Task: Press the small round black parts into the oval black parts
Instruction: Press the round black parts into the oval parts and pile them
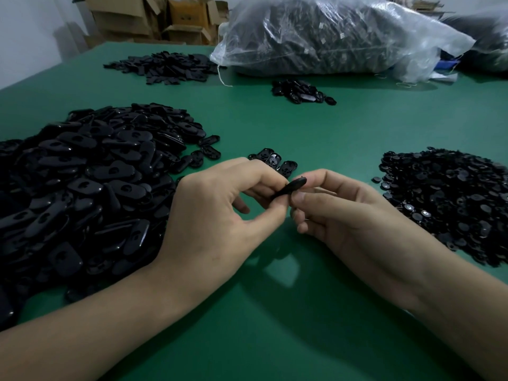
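Observation:
Between my two hands, above the green table (275, 312), is one oval black part (290, 188), seen edge-on. My left hand (220, 215) pinches its lower end with thumb and fingers. My right hand (349, 215) pinches its upper end, where a small round black part seems to sit; my fingers hide the joint. A big heap of oval black parts (82, 188) lies at my left. A heap of small round black parts (445, 199) lies at my right. A few oval parts (275, 160) lie just beyond my fingers.
Farther back lie a small pile of black parts (299, 90) and a flat pile of black pieces (167, 67). A large clear plastic bag of dark parts (330, 37) fills the back right. Cardboard boxes (154, 17) stand behind the table.

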The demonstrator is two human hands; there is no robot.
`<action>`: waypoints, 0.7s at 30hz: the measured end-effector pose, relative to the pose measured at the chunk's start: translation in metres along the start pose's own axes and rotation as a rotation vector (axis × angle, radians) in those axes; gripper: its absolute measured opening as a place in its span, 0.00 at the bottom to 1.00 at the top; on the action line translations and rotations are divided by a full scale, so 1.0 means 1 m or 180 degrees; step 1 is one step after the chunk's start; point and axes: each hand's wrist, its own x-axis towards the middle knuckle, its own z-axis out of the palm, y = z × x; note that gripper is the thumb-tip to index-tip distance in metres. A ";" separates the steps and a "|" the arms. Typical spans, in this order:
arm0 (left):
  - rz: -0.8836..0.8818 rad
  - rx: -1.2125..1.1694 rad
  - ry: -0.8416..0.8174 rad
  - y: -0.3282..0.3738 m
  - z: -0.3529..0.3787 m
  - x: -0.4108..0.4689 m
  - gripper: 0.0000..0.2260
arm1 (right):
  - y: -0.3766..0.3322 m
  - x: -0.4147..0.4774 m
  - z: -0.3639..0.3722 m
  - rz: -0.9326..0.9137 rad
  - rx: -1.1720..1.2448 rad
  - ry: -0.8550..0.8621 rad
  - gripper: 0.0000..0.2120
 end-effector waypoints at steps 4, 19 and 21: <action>0.0066 0.0077 0.0024 -0.002 -0.001 0.000 0.05 | 0.000 0.000 0.000 0.0009 0.0016 0.0025 0.15; 0.0752 0.0640 0.0238 -0.002 -0.002 0.000 0.03 | -0.002 -0.002 -0.001 0.0066 0.0090 -0.0086 0.14; 0.0825 0.0681 0.0243 -0.002 -0.003 0.000 0.04 | -0.002 -0.002 -0.001 0.0052 0.0087 -0.0091 0.12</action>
